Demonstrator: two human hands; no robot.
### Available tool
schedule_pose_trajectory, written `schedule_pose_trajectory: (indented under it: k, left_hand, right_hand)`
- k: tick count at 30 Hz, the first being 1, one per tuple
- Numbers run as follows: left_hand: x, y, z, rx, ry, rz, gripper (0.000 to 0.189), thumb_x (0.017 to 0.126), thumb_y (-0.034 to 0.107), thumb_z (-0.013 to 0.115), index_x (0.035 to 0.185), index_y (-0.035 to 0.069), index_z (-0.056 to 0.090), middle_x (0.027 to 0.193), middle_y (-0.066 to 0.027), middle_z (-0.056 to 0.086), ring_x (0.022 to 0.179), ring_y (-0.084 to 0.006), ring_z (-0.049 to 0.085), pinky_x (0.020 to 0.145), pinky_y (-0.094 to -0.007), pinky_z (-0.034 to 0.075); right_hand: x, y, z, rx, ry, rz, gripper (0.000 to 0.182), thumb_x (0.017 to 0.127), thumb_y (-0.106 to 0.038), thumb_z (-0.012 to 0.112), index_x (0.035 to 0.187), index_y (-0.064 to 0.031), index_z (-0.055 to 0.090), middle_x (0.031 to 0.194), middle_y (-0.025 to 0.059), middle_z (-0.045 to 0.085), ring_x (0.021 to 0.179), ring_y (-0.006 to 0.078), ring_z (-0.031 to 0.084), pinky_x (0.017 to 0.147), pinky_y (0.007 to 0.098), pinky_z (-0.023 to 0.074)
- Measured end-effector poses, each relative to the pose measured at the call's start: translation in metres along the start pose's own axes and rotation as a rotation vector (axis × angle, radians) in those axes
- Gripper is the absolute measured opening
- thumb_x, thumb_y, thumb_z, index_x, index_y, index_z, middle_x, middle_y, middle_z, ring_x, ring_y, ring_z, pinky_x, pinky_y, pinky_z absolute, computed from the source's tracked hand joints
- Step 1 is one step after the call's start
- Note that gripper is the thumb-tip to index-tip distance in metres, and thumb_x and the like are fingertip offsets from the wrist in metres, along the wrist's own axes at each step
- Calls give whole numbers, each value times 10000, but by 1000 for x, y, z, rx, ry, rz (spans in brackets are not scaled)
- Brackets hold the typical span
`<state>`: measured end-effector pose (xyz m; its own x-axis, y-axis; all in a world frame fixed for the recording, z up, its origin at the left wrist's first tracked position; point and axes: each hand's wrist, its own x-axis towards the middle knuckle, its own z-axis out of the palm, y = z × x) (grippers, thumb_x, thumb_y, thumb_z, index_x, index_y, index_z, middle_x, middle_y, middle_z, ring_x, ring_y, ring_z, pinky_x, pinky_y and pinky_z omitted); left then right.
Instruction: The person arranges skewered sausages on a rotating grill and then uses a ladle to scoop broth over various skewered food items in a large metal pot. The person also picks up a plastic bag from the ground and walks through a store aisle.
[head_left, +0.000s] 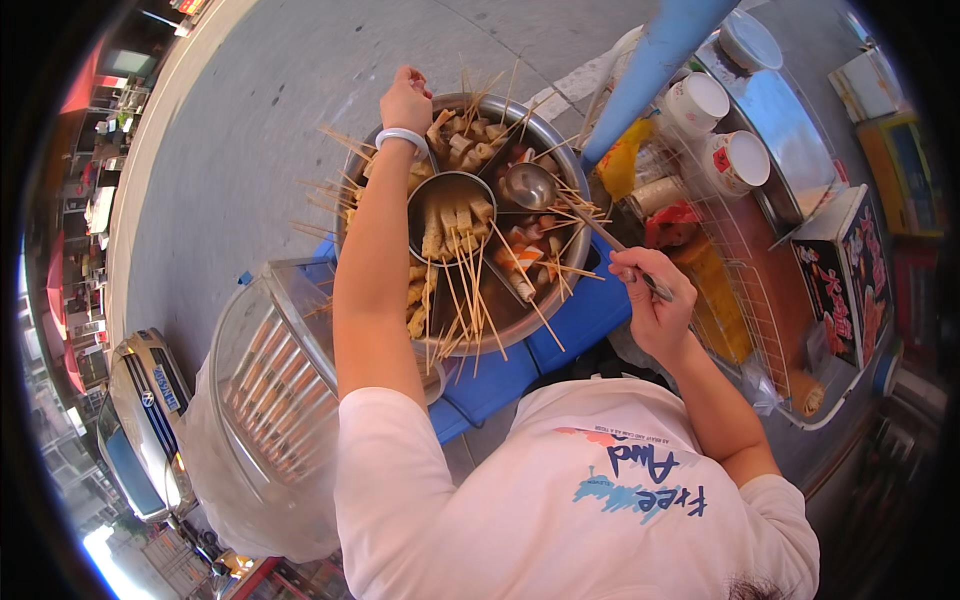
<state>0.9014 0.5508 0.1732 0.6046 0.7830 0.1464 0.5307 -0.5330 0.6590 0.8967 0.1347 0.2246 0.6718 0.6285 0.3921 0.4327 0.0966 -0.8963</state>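
Note:
A round divided metal pot (571, 154) stands before me, its sections holding brown broth and skewered food on wooden sticks (469, 281). My right hand (660, 296) grips the handle of a metal ladle (530, 186), whose bowl is over the right-hand sections. Stretched across the pot's left part, my left hand (406, 97) is at the far rim, fingers curled; whether it holds a stick there is unclear. Tofu-like skewers (454, 217) stand in the round centre section. My left forearm hides some of the left sections.
A blue pole (645, 75) rises beyond the pot's right side. Paper bowls (735, 161) and a wire basket (757, 315) stand on the right, near a printed box (844, 277). On the left is a clear-covered roller grill (277, 375) with sausages. A car (146, 420) is farther left.

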Motion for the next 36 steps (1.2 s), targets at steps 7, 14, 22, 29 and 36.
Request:
schedule_pose_trajectory:
  k: [7,14,22,29,36]
  left_hand:
    - [-13,3,-7,74,-52,-43,148,951,158,512,1048,58,563,836,-104,699,806,-284,675,751,-396,504]
    - [-30,19,9,196,153,205,528,861,286,676,1258,18,454,1261,-227,512,1220,-412,439,1014,-484,361]
    - [-56,65,37,362,-207,239,1315,631,564,833,1533,198,-50,1586,-205,-6,1389,-579,-124,1108,-682,51]
    - [-45,66,41,384,-318,165,1300,642,446,867,1540,332,-67,1602,-192,-102,1383,-583,-181,1084,-726,24]
    - [-30,43,33,370,-220,108,1105,792,360,780,1545,306,-27,1607,-177,-60,1403,-563,-146,1109,-696,51]
  right_hand:
    - [20,11,12,-28,-8,-54,130,894,52,592,1016,21,625,891,135,662,739,215,652,689,284,526]
    - [34,0,18,-145,-93,-141,174,840,64,619,1002,2,618,893,147,665,768,297,661,705,324,534]
    - [27,-1,16,-156,-124,-139,194,821,65,626,1002,-3,623,872,141,663,754,296,658,692,327,531]
    - [26,-1,9,-175,-115,-167,211,819,72,626,1017,0,616,878,141,665,750,297,659,690,330,533]
    - [38,4,21,-170,-46,-150,190,818,67,636,993,-1,605,862,136,663,716,290,652,663,314,528]
